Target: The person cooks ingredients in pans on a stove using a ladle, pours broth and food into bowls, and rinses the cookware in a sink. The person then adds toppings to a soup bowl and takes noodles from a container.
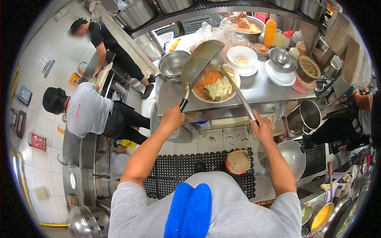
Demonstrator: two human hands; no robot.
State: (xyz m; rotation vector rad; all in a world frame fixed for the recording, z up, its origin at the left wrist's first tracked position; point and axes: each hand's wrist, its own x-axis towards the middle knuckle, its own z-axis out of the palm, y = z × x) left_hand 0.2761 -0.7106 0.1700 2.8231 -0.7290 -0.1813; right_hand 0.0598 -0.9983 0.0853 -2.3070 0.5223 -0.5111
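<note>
The handle of a dark pan [201,59] is in my left hand [172,118]; the pan is tilted on its side above a plate's left edge. My right hand [262,126] grips a long metal utensil [243,99], whose far end reaches to the food. Under them, a white plate [197,96] on the steel counter [174,104] bears shredded orange food [207,79], a pale creamy heap [220,89] and something brown. Just behind stands a white bowl [242,56] with pale pieces in it.
Metal bowls [174,63] stand left on the counter, with sauce bottles [270,32] at the back and a steel bowl [283,58] right. An overhead shelf [222,8] crosses above. Two people [89,109] work at the left; another person [363,99] is right. A hand [239,19] reaches in beyond.
</note>
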